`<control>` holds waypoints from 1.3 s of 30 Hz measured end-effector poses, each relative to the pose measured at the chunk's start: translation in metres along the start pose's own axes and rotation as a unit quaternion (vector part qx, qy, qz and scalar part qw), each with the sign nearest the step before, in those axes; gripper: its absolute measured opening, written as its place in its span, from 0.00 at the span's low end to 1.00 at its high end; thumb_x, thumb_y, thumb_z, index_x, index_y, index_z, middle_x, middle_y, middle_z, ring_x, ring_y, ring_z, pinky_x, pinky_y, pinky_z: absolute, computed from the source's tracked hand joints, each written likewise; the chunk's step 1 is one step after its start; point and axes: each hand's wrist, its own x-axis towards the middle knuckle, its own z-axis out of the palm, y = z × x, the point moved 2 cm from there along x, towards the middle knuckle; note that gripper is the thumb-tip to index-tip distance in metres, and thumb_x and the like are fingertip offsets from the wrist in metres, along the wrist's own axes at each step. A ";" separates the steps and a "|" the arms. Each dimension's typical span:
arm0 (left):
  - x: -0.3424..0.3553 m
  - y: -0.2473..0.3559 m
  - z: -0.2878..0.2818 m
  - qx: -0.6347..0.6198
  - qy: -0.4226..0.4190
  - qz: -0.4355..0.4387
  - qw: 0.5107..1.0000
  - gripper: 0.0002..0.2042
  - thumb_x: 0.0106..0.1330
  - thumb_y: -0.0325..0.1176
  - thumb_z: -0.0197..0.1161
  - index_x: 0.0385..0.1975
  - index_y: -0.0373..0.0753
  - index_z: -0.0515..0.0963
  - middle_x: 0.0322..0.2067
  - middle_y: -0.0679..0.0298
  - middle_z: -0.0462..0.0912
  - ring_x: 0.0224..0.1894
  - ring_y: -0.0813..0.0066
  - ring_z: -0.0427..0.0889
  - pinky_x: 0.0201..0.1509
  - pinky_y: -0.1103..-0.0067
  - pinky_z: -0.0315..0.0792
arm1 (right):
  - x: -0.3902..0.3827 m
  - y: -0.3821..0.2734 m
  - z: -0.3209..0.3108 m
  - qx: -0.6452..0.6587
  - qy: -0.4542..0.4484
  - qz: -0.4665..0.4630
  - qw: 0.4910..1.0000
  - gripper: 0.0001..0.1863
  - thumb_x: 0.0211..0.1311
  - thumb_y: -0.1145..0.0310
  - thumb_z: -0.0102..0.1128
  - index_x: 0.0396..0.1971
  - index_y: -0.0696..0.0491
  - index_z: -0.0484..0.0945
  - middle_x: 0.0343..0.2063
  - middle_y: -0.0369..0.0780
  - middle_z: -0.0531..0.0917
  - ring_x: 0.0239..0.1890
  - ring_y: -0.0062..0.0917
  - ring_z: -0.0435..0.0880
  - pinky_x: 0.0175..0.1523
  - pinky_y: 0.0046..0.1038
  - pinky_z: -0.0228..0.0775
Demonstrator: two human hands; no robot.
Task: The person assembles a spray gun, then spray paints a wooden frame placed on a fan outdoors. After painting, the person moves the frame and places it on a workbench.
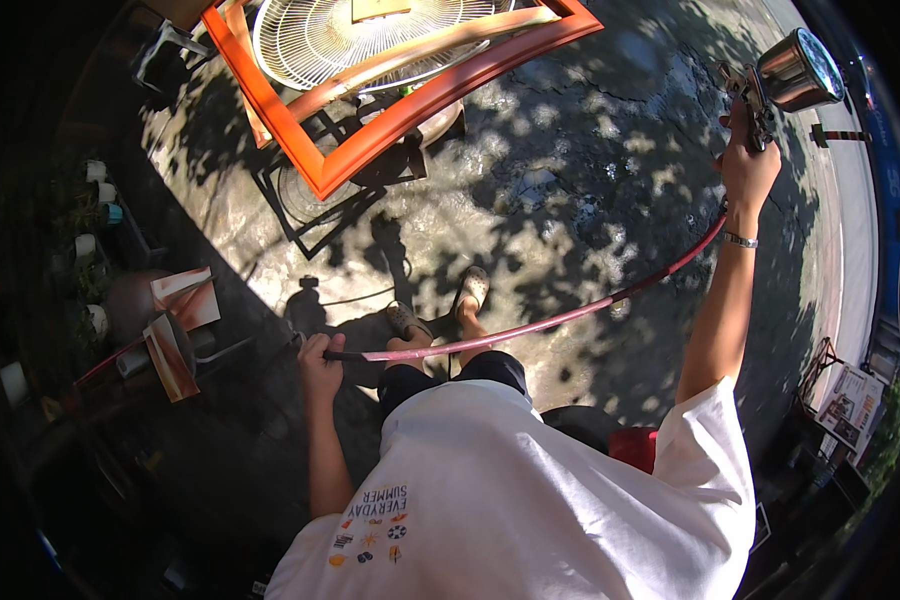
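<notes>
My right hand (750, 170) is stretched far out to the upper right, its fingers wrapped round the grip of a spray gun (758, 108). A shiny metal cup (792, 75) is fixed to the gun. From under the gun a reddish air hose (570, 312) sags across in front of my body. Its dark end part passes into my left hand (320, 362), which is closed round the hose at waist height. Ahead, an orange-red wooden frame (380, 150) lies tilted on top of a round wire fan guard (310, 45); its upper part is cut off by the picture's edge.
A wooden strip (420, 55) crosses the fan guard inside the frame. A grey stool (170, 52) stands at the upper left. Painted pieces (173, 355) and several pots sit in shade on the left. A signboard (850, 405) stands right, beside the road. Sunlit concrete (530, 200) lies ahead.
</notes>
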 end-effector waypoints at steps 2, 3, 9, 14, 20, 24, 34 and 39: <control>-0.002 -0.005 -0.001 -0.006 0.005 -0.006 1.000 0.22 0.66 0.34 0.64 0.17 0.32 0.59 0.17 0.53 0.61 0.22 0.52 0.63 0.29 0.66 0.59 | -0.006 0.000 -0.008 0.036 -0.047 0.035 0.998 0.21 0.66 0.51 0.60 0.31 0.57 0.84 0.18 0.34 0.82 0.10 0.15 0.72 0.16 0.22 0.60; -0.003 -0.012 -0.003 -0.011 0.008 -0.013 1.000 0.22 0.66 0.34 0.64 0.17 0.32 0.59 0.17 0.53 0.61 0.21 0.53 0.62 0.28 0.66 0.59 | -0.019 -0.008 -0.012 0.060 -0.077 0.055 0.994 0.21 0.66 0.51 0.60 0.31 0.57 0.84 0.19 0.34 0.82 0.10 0.13 0.71 0.15 0.21 0.58; 0.002 -0.059 -0.028 -0.042 0.047 0.019 0.998 0.22 0.67 0.34 0.62 0.17 0.32 0.58 0.16 0.53 0.60 0.21 0.53 0.62 0.28 0.66 0.59 | -0.142 -0.082 -0.034 0.192 -0.216 0.123 0.949 0.16 0.67 0.59 0.61 0.35 0.59 0.81 0.22 0.36 0.83 0.09 0.10 0.68 0.12 0.16 0.53; 0.018 -0.096 -0.059 -0.057 0.041 0.062 0.996 0.22 0.68 0.34 0.60 0.16 0.31 0.60 0.16 0.53 0.61 0.20 0.54 0.62 0.27 0.67 0.60 | -0.221 -0.142 -0.042 0.211 -0.322 0.155 0.910 0.12 0.66 0.65 0.63 0.33 0.61 0.80 0.21 0.34 0.81 0.14 0.10 0.71 0.19 0.16 0.60; 0.032 -0.130 -0.098 -0.033 0.017 0.044 0.998 0.20 0.68 0.32 0.60 0.17 0.30 0.61 0.16 0.52 0.62 0.20 0.53 0.64 0.28 0.66 0.61 | -0.274 -0.198 -0.037 0.206 -0.370 0.009 0.906 0.14 0.54 0.66 0.71 0.32 0.62 0.80 0.23 0.39 0.79 0.21 0.23 0.77 0.28 0.22 0.68; 0.034 -0.147 -0.113 -0.028 0.011 0.059 0.998 0.17 0.68 0.30 0.59 0.20 0.29 0.65 0.17 0.53 0.63 0.22 0.55 0.65 0.28 0.69 0.62 | -0.289 -0.227 -0.038 0.203 -0.450 -0.008 0.869 0.18 0.52 0.64 0.73 0.36 0.61 0.80 0.20 0.39 0.76 0.18 0.22 0.74 0.26 0.23 0.65; 0.038 -0.117 -0.099 -0.041 0.017 0.068 0.997 0.19 0.66 0.31 0.62 0.17 0.31 0.63 0.17 0.53 0.65 0.22 0.52 0.66 0.30 0.67 0.62 | -0.224 -0.184 -0.017 0.144 -0.297 0.137 0.934 0.12 0.69 0.64 0.58 0.38 0.59 0.80 0.23 0.37 0.83 0.09 0.10 0.67 0.12 0.16 0.52; 0.037 -0.083 -0.072 -0.047 0.028 0.095 0.994 0.19 0.65 0.30 0.62 0.17 0.32 0.61 0.17 0.53 0.63 0.22 0.51 0.65 0.30 0.65 0.60 | -0.154 -0.141 -0.010 0.118 -0.236 0.127 0.956 0.15 0.68 0.59 0.60 0.38 0.57 0.82 0.22 0.35 0.82 0.09 0.10 0.69 0.12 0.17 0.54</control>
